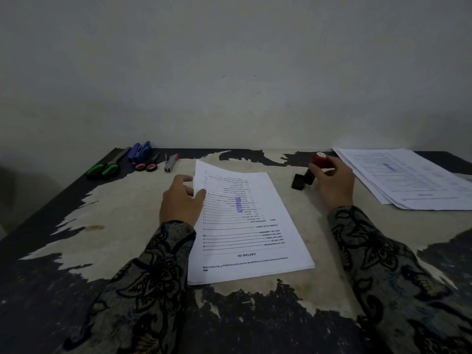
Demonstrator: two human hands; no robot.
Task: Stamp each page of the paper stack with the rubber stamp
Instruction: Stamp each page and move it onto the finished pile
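Head view: left hand (180,200) pinches the lifted left edge of the top sheet of the white printed paper stack (249,231), whose page bears a blue "APPROVED" mark (239,204) just right of the pinching thumb. Right hand (332,181) grasps the red-topped black rubber stamp (316,166), tilted on the worn black-and-beige table (115,213); a black stamp cap (298,181) lies just left of that grasp, a second white sheet pile (408,177) to its right.

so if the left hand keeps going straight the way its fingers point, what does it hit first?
The left hand points away from the person, toward the wall, its fingers on the lifted left edge of the top sheet. Beyond that edge, probably the grey stapler at the table's back; depth is hard to judge.
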